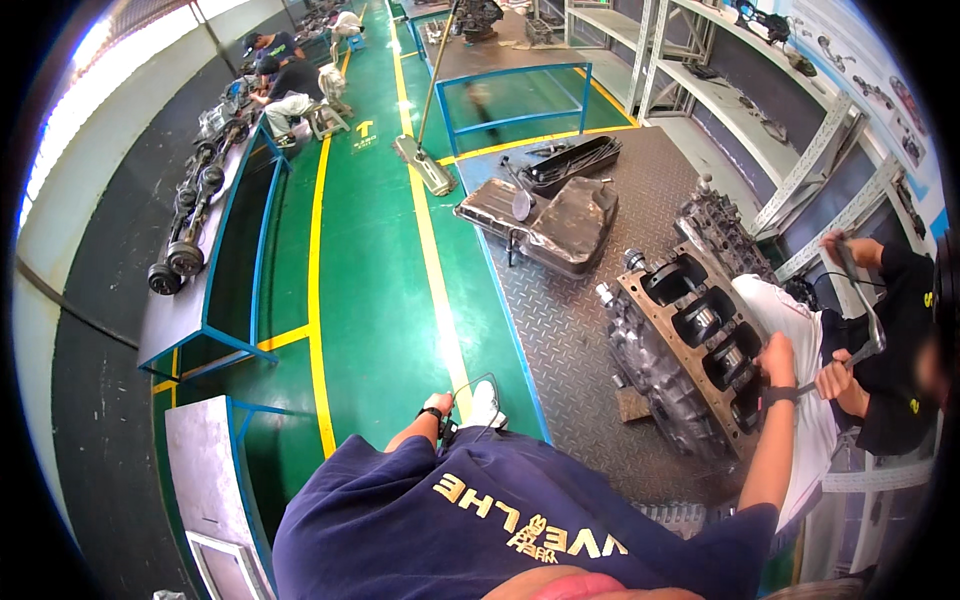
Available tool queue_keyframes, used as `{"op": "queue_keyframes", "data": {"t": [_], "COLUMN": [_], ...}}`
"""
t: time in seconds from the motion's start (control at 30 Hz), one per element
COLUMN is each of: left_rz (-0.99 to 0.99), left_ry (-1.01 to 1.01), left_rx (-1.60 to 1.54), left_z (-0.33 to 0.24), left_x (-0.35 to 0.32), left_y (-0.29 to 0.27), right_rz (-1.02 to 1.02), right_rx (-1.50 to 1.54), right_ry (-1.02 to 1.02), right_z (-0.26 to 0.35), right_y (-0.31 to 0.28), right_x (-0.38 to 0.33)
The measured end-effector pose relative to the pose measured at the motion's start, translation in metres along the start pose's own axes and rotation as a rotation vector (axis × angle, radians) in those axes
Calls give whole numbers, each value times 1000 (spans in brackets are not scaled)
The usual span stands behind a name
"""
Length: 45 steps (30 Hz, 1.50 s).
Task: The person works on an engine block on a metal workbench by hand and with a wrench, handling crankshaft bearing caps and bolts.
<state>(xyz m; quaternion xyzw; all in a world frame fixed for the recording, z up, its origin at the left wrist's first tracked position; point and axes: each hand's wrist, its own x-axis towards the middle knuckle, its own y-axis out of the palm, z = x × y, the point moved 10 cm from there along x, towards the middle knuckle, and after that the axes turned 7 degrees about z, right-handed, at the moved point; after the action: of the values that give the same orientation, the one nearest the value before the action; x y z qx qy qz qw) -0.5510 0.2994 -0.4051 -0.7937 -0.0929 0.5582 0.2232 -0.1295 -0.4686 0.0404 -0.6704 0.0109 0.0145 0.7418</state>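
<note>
An engine block (690,345) lies on the metal-plated workbench with its open crankcase side up, showing the crankshaft (703,318) in its bays. My right hand (776,360) is at the block's right edge, with its fingers curled over the rim. My left hand (438,405) hangs low beside my body, away from the bench; a dark band circles its wrist, and its fingers are mostly hidden. To the right, a co-worker's two hands (842,385) hold a long bent metal wrench bar (868,310) that reaches toward the block.
A dark oil pan (572,225) and a tray of long parts (575,165) sit farther back on the bench (560,350). A cylinder head (725,230) lies beyond the block. White shelving (740,110) stands at the right. A mop (425,165) rests on the green floor; people work far left.
</note>
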Motion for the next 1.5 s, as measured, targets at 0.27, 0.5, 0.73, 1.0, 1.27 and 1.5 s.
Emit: {"op": "queue_keyframes", "data": {"t": [0.27, 0.5, 0.73, 1.0, 1.27, 1.5], "left_rz": [56, 138, 147, 243, 447, -13], "left_ry": [-10, -112, 388, 321, 731, 983], "left_rx": [1, -186, 515, 218, 184, 403], "left_z": [4, -5, -166, -308, -515, -710], "left_x": [-5, 45, 134, 145, 45, 60], "left_y": [-6, -32, -39, -98, -166, -256], "right_rz": [-96, -96, 7, 95, 225, 70], "right_rx": [-47, -159, -218, -201, -150, -257], "right_ry": [96, 38, 364, 629, 742, 601], "right_z": [31, 26, 27, 14, -9, 14], "right_y": [-36, -11, -23, -17, -2, -15], "right_x": [-29, -17, -27, -19, -39, -15]}}
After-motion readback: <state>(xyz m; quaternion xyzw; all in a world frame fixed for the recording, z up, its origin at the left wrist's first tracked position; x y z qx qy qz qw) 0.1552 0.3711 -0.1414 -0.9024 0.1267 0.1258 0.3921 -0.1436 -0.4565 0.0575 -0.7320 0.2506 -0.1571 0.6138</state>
